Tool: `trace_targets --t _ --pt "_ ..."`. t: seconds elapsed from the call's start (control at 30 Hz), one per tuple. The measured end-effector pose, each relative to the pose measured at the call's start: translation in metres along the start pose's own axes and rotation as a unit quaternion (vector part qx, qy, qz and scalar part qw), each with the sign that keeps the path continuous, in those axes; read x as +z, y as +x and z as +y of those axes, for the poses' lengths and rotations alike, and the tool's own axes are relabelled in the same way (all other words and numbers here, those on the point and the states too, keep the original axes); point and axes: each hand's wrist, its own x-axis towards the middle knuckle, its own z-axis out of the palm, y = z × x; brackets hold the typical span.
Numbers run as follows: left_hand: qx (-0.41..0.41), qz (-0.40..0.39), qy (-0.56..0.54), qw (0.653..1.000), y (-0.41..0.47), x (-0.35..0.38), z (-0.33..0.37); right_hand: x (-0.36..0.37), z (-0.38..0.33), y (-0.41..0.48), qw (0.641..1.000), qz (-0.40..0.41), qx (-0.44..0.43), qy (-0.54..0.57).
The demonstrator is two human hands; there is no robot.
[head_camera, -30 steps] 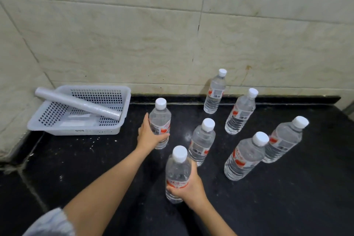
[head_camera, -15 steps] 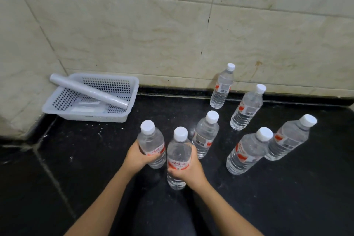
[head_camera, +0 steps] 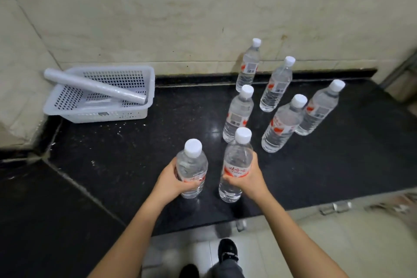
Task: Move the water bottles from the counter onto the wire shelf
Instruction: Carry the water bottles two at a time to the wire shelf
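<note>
My left hand (head_camera: 172, 181) grips a clear water bottle (head_camera: 191, 166) with a white cap and red label, held upright over the black counter (head_camera: 126, 142). My right hand (head_camera: 249, 178) grips a second water bottle (head_camera: 237, 165) beside it, also upright. Several more bottles stand on the counter behind: one (head_camera: 238, 113) just beyond my right hand, one (head_camera: 283, 123) to its right, one (head_camera: 319, 108) at the far right, and two nearer the wall (head_camera: 275, 84) (head_camera: 248, 65). A metal frame (head_camera: 399, 67), perhaps the wire shelf, shows at the right edge.
A white perforated plastic basket (head_camera: 140, 115) sits at the back left of the counter, with a clear plastic roll (head_camera: 92, 86) lying across it. Tiled wall behind. The counter's front edge and pale floor tiles lie below, with my dark shoes (head_camera: 228, 253) visible.
Both hands have drawn their bottles back toward the counter's front edge. The view has pulled back and tilted down, so the floor and shoes now show.
</note>
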Motion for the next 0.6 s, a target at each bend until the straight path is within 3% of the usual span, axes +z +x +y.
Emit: trace_targets --t 0.2,0.4,0.6 --pt "0.001 -0.05 -0.006 0.999 -0.023 0.052 0.01 -0.055 0.023 -0.048 0.999 0.022 0.018 -0.026" --pt "0.009 -0.146 0.01 0.989 -0.045 0.136 0.029 -0.15 0.054 -0.095 0.986 0.157 0.044 0.039" --pt "0.036 -0.189 0.028 0.981 -0.062 0.267 0.055 -0.271 0.084 -0.16 0.975 0.214 0.041 0.035"
